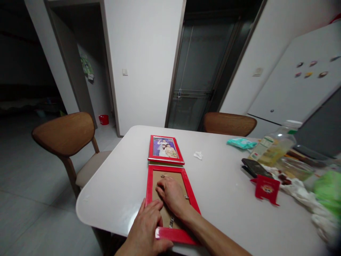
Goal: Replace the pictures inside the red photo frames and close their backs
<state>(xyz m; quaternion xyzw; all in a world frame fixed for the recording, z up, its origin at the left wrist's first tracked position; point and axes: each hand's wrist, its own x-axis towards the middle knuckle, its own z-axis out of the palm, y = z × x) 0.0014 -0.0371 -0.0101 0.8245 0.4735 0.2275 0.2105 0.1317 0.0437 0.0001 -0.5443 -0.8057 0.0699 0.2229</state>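
Note:
A red picture frame point(177, 234) lies face down on the table, its brown backing board point(174, 176) showing. My left hand point(145, 227) grips its near left corner, thumb along the near edge and fingers over the left side. Over the backing board is my right hand point(172, 195), fingers bent and pressed together near the left edge; whatever lies under the fingertips is hidden. Small metal pieces sit at the board's edges: a far clip point(162, 176), a right clip point(186, 197) and a near piece point(171, 222). Just beyond, a second red frame point(150, 149) lies face up with a photo point(166, 147).
A crumpled white tissue point(198, 155) and a teal packet point(241, 143) lie on the white table point(112, 192). At right are a dark phone-like object point(254, 167), a red card piece point(267, 189), a large bottle point(277, 142) and a green bag point(330, 190). Wooden chairs stand left and beyond.

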